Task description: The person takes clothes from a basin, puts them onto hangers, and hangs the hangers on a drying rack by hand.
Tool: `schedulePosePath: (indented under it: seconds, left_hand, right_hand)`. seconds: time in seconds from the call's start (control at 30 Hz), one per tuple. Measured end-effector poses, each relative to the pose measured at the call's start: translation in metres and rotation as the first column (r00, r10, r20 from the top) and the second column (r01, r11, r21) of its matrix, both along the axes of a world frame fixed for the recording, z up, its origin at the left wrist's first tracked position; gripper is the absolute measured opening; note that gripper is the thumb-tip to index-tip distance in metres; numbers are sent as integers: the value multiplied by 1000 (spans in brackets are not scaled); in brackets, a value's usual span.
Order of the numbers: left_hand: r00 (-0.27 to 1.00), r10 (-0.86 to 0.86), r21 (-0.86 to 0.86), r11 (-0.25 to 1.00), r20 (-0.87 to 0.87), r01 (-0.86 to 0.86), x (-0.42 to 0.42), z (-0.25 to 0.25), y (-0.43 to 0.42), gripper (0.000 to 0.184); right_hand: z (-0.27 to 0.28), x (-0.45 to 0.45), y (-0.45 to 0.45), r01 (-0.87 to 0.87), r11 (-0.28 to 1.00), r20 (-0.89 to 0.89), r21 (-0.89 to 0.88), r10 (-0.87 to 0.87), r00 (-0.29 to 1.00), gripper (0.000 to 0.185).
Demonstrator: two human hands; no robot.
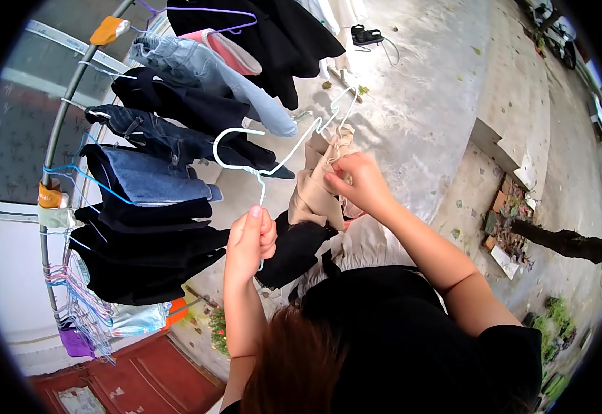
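My left hand (251, 238) is closed around one arm of a white clothes hanger (263, 186), just below its hook. The hanger's other arm slants away to the upper right. At that far end, a thin strap of a beige garment (313, 200) seems looped on the hanger. With thumb and fingers pinched together, my right hand (362, 181) grips the beige garment near the strap. The cloth hangs down crumpled in front of me. Beneath it shows a black lace-edged cloth (290, 255); I cannot tell what is holding it.
A metal rail (66, 114) on the left carries several hung clothes, including light blue jeans (197, 65) and a black garment (152, 265). Spare hangers (83, 297) bunch at its near end. A black sandal (365, 34) lies on the concrete ground. A tree trunk (563, 241) stands right.
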State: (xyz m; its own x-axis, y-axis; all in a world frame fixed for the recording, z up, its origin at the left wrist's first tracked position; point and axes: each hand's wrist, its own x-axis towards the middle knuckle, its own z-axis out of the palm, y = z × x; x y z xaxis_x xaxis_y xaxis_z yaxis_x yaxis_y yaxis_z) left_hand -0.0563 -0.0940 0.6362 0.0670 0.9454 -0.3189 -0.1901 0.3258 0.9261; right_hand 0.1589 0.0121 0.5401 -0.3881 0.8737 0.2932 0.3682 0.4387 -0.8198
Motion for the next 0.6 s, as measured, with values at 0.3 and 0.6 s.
schedulePosePath:
  seconds: [0.3, 0.6]
  left_hand:
    - [999, -26, -43, 999, -45, 24, 11, -9, -2, 37]
    - [997, -51, -90, 994, 64, 57, 7, -7, -5, 40]
  right_hand:
    - [30, -4, 23, -37, 976, -282, -214, -25, 959, 11]
    - [13, 4, 36, 415, 890, 73, 188, -434, 898, 14]
